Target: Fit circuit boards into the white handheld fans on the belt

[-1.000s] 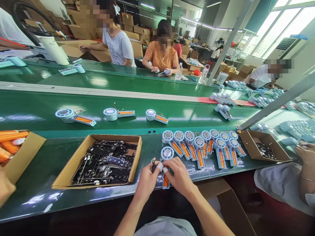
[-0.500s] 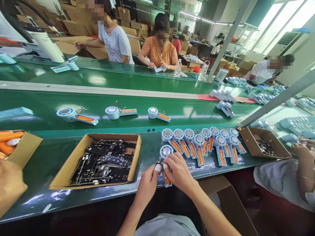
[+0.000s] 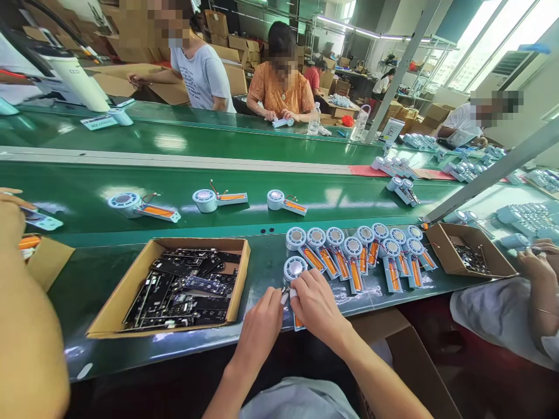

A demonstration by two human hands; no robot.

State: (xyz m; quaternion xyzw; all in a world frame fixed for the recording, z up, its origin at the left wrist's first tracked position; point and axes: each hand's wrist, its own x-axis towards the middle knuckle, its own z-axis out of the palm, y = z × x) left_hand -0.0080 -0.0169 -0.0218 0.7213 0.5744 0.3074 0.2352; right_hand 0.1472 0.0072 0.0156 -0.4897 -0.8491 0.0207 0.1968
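My left hand (image 3: 262, 320) is closed, its thumb and finger pinching a small dark circuit board (image 3: 285, 290), of which only one end shows. Against it, my right hand (image 3: 318, 302) is closed in a pinch too; what lies between its fingertips is hidden. White covers wrap some of my fingertips. Just beyond both hands, and partly under the right one, lies a light-blue handheld fan body (image 3: 296, 268) with a round head and an orange battery in its handle. Several similar fan bodies (image 3: 353, 248) with red wires lie beyond and to the right.
At left stands a cardboard box of black circuit boards (image 3: 192, 285); a box of small parts (image 3: 474, 253) is at right. Fan bodies (image 3: 205, 199) lie on the green conveyor (image 3: 244, 233). A co-worker's arm (image 3: 30, 314) reaches in at left; another co-worker's hands (image 3: 539, 262) work at far right.
My left fingers have tilted, and less of the circuit board shows. The co-worker's arm at left has reached forward over the conveyor to a fan body. Fan bodies on the belt have shifted slightly right.
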